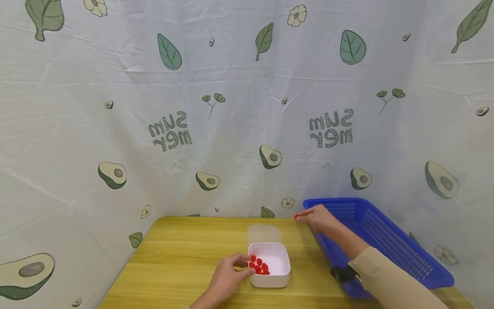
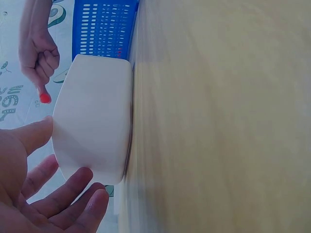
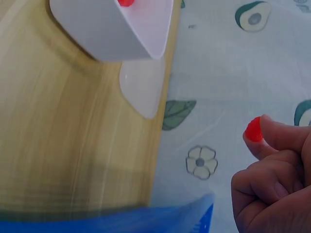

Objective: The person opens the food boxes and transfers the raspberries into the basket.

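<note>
A white box [image 1: 269, 281] stands uncovered on the wooden table, several small red raspberries [image 1: 258, 269] grouped at its left side. My left hand [image 1: 228, 274] is at the box's left edge. In the left wrist view, its thumb and loosely extended fingers touch the box wall [image 2: 95, 116]. My right hand [image 1: 319, 219] is up by the near-left rim of the blue basket [image 1: 335, 200]. Between thumb and index finger it pinches one red raspberry [image 3: 253, 130], the other fingers curled into the palm.
A pale translucent lid [image 1: 264, 234] lies flat on the wooden table [image 1: 185, 244] just behind the box. The perforated blue basket takes up the table's right side. A printed curtain [image 1: 231, 128] hangs along the back and sides.
</note>
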Available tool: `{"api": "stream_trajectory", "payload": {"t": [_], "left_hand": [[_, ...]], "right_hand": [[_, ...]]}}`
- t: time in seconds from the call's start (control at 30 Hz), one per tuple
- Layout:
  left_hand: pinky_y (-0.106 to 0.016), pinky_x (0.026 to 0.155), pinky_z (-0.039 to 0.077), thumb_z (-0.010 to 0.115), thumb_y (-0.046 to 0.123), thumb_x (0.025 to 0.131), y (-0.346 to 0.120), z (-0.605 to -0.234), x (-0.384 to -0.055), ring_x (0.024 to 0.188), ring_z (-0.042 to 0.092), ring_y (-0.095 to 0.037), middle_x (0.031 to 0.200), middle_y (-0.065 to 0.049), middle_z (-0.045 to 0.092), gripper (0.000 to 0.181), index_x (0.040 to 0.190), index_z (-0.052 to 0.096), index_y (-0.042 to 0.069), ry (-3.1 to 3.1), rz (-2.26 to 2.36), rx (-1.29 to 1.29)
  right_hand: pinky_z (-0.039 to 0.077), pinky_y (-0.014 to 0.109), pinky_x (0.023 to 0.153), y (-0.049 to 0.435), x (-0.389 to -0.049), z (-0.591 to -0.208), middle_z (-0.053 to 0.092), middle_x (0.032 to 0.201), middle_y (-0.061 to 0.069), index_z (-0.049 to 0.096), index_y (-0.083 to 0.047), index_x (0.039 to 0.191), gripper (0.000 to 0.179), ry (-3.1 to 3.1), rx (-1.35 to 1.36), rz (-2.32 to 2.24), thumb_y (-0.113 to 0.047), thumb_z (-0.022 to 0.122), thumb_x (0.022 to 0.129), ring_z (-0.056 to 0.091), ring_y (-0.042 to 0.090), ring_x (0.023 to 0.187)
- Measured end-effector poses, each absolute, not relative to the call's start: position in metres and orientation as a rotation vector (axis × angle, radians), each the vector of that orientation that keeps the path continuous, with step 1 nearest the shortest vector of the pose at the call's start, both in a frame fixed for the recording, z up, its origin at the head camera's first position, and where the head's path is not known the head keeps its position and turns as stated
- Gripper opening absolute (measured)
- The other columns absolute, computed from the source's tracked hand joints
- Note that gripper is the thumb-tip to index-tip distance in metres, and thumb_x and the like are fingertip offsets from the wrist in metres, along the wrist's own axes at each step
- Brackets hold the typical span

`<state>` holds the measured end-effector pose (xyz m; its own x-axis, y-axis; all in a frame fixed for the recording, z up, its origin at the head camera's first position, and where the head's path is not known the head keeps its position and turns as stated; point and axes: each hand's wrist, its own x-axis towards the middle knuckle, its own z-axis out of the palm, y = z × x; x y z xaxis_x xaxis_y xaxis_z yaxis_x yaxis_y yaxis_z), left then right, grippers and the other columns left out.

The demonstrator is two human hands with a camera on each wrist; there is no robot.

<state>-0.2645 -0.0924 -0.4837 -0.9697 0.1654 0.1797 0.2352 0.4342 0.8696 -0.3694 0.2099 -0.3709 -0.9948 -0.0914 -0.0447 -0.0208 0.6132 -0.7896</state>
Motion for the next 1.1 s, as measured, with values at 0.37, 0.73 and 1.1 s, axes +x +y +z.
{"api": "stream_trajectory", "payload": {"t": [0.37, 0.73, 1.1], "left_hand": [[-0.036, 0.083, 0.058, 0.079, 0.029, 0.088, -0.095, -0.481, -0.262, 0.098, 0.064, -0.019, 0.107, -0.003, 0.072, 0.033, 0.114, 0.072, 0.011, -2.613, -1.635, -0.373], [-0.040, 0.083, 0.059, 0.079, 0.028, 0.087, -0.096, -0.480, -0.262, 0.098, 0.064, -0.019, 0.108, -0.004, 0.072, 0.033, 0.114, 0.072, 0.010, -2.617, -1.649, -0.379], [-0.040, 0.084, 0.059, 0.079, 0.029, 0.087, -0.097, -0.480, -0.260, 0.097, 0.063, -0.019, 0.107, -0.003, 0.072, 0.034, 0.115, 0.072, 0.012, -2.629, -1.651, -0.356]], "right_hand": [[0.028, 0.024, 0.044, 0.257, -0.377, -0.362, 0.036, 0.058, -0.004, 0.064, 0.007, 0.128, 0.042, 2.728, -0.091, -1.363, -0.016, 0.070, 0.094, 0.026, 0.009, 0.043], [0.033, 0.026, 0.049, 0.301, -0.388, -0.370, 0.061, 0.073, 0.010, 0.065, 0.014, 0.119, 0.039, 2.848, -0.099, -1.180, -0.013, 0.071, 0.091, 0.034, 0.009, 0.049], [0.028, 0.022, 0.044, 0.329, -0.382, -0.380, 0.031, 0.048, -0.008, 0.054, -0.011, 0.064, 0.029, 2.778, 0.064, -1.205, -0.012, 0.067, 0.090, 0.029, 0.006, 0.044]]}}
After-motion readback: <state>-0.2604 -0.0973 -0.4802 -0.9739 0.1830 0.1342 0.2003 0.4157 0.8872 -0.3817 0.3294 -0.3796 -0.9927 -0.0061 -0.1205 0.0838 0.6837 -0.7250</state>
